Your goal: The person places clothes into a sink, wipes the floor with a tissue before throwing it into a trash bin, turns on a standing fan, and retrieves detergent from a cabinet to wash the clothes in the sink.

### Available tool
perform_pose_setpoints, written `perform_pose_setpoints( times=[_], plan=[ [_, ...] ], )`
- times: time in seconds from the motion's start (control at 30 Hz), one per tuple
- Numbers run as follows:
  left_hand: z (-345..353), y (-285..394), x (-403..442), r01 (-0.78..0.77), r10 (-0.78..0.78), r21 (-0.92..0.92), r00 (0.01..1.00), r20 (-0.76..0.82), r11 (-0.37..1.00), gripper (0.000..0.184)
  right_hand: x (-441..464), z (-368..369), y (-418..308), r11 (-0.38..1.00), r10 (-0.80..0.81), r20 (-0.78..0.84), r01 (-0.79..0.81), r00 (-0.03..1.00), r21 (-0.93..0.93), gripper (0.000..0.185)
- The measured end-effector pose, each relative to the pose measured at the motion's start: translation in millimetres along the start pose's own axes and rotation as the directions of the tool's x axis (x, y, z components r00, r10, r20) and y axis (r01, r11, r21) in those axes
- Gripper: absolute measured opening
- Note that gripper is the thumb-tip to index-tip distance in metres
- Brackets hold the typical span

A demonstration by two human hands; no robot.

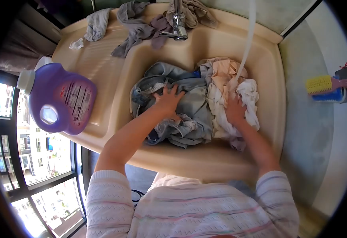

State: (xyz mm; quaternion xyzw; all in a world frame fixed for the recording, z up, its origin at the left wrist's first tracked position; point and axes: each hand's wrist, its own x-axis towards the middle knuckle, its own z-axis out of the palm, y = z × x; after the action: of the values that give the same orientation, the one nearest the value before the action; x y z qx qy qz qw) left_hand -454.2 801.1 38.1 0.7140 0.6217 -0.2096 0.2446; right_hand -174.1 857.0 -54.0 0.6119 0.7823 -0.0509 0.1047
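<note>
Clothes fill the beige sink basin. On the left lies a heap of blue-grey denim clothes, with my left hand resting on it, fingers spread. The pile beside it holds a peach cloth and white clothes. My right hand presses on the white and cream fabric, its fingers stretched out and their tips partly hidden in the folds. A whitish hose or stream comes down from above onto the pile near this hand.
A purple detergent bottle stands on the ribbed drainboard at left. Grey cloths and a brown cloth lie along the back rim by the chrome faucet. Brushes hang on the right wall.
</note>
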Motion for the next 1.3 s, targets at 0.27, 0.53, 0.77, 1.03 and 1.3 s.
perform_pose_setpoints(
  times=[0.27, 0.53, 0.77, 1.03, 1.3],
  plan=[
    [27, -19, 51, -0.029, 0.025, -0.086, 0.998, -0.049, 0.996, 0.105, 85, -93, 43, 0.904, -0.224, 0.303, 0.081, 0.926, 0.420, 0.084],
    [45, -22, 62, -0.021, -0.012, -0.169, 0.982, -0.188, 0.985, 0.095, 133, -33, -40, 0.985, -0.074, -0.152, 0.096, 0.986, 0.143, 0.077],
    [54, -24, 70, -0.016, -0.035, -0.215, 0.972, -0.231, 0.977, 0.081, 98, -31, -15, 0.917, -0.074, -0.115, 0.113, 0.991, 0.382, 0.042],
    [51, -26, 59, -0.043, -0.038, -0.298, 0.965, -0.261, 0.954, 0.077, -51, -63, -21, 0.959, -0.276, 0.027, 0.274, 0.961, 0.066, 0.032],
    [46, -28, 52, -0.037, -0.059, -0.355, 0.965, -0.257, 0.934, 0.074, 30, -8, -31, 0.980, -0.142, -0.163, 0.162, 0.976, 0.115, 0.034]
  ],
)
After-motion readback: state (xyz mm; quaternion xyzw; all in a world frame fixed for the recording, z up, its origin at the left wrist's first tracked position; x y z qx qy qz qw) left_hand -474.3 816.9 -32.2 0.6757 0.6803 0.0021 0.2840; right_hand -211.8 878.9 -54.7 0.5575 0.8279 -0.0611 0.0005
